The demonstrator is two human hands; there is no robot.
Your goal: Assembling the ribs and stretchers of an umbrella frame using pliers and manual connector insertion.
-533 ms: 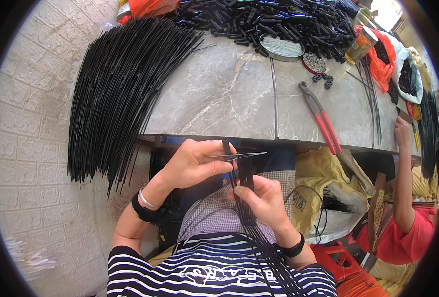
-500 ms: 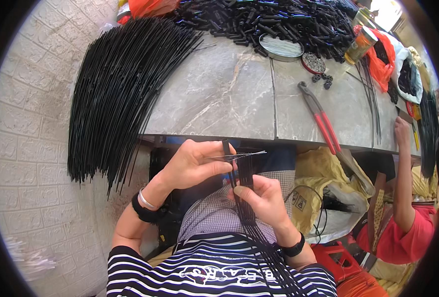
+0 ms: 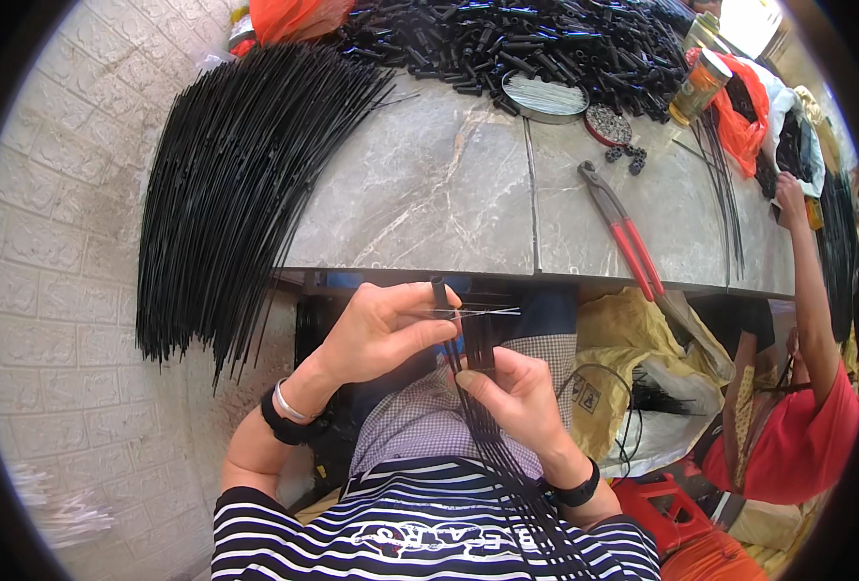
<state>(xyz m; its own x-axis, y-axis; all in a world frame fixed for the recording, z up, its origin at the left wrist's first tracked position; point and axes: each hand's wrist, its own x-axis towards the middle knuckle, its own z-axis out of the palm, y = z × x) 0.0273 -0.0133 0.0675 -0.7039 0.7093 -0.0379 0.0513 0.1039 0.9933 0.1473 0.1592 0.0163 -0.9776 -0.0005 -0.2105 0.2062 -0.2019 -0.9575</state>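
In front of my lap, my left hand is closed, thumb and fingers pinching a short black tube that stands nearly upright. Thin silvery wires cross level beside the tube, over the tops of several flat black strands. My right hand grips this bundle of black strands just below, thumb in front. From there the strands spread into an open lattice that runs down over my striped shirt. Exactly how the wires pass through the tube and strands is too fine to make out.
A grey marble-look table bears a sheaf of black rods, a heap of black tubes, a tin of pale wires and red-handled cutters. On the right, a person in red reaches toward bags. A yellow sack stands below.
Both my hands have sunk slightly, keeping their grips on the tube and strands. The other person's hand has moved farther up the table, toward the bags.
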